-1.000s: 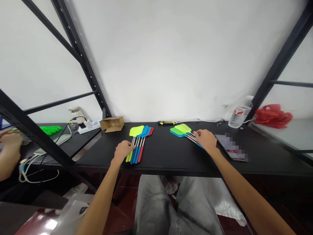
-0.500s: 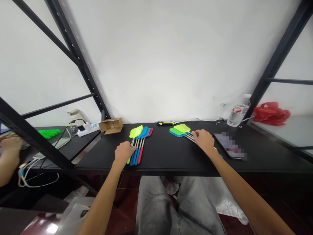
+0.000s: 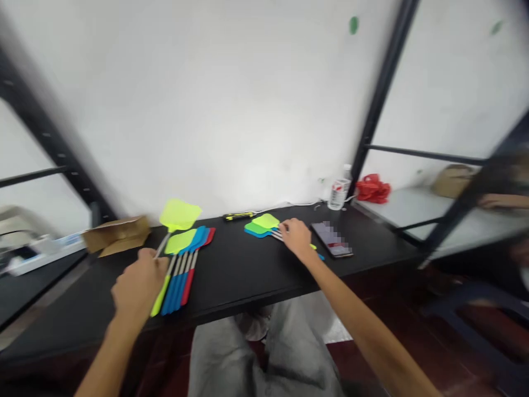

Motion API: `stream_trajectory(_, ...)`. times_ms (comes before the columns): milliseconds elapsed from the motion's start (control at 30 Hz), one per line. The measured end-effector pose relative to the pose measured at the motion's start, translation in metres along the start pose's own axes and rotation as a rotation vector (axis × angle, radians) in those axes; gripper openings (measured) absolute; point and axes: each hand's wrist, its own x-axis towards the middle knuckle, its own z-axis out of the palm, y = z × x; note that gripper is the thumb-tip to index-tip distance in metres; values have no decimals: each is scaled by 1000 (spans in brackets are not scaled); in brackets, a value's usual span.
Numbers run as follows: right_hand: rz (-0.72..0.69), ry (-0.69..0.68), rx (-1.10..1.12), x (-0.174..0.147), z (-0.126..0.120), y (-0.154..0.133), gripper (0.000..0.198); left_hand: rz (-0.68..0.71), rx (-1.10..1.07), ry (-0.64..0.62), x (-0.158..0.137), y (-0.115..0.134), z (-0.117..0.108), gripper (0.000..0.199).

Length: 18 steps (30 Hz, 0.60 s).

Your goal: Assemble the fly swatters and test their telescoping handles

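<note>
My left hand (image 3: 139, 284) is closed round the shaft of a yellow-green fly swatter (image 3: 178, 214), its head raised above the desk. Just right of that hand lies a row of fly swatters: a yellow-green one (image 3: 181, 241), several blue ones (image 3: 175, 286) and a red one (image 3: 189, 282), handles toward me. At the right, a second pile has a yellow-green fly swatter (image 3: 265, 220) on top, with a green one (image 3: 255, 227) and a blue one (image 3: 257, 234) beneath. My right hand (image 3: 296, 236) curls over their metal shafts, hiding its fingertips in part.
A black utility knife (image 3: 238, 216) lies by the wall. An open cardboard box (image 3: 118, 234) and a white power strip (image 3: 49, 255) are at the left. A phone (image 3: 332, 240), a water bottle (image 3: 339, 190) and a red plastic bag (image 3: 373, 189) are at the right. Another person's arm (image 3: 506, 200) shows far right.
My left hand has lifted one yellow-green fly swatter off the left row. My right hand stays at the right pile. The view has swung to the right.
</note>
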Motion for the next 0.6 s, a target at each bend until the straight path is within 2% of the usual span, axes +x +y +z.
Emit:
stream_trajectory(67,-15,-28,263,-7,2,-13,32,96,-89,-46,-4,20,1,45)
stream_trajectory(133,-44,-202,689,-15,13,-30,40,229,-141,-107,-22,51,6,40)
stream_trajectory(200,39,-403,1147,-22,28,-49,49,409,-226,-168,-49,84,14,37)
stream_trajectory(267,160,-436,1424,-28,42,-64,51,461,-255,-217,-76,111,21,36)
stream_trajectory(367,312,-352,1563,-31,52,-76,45,480,-253,-219,-95,131,27,34)
stream_trajectory(500,273,-380,1565,-31,51,-84,38,486,-227,-185,-82,136,31,46)
stream_trajectory(600,265,-408,1553,-30,52,-91,37,496,-317,-168,-72,137,35,42)
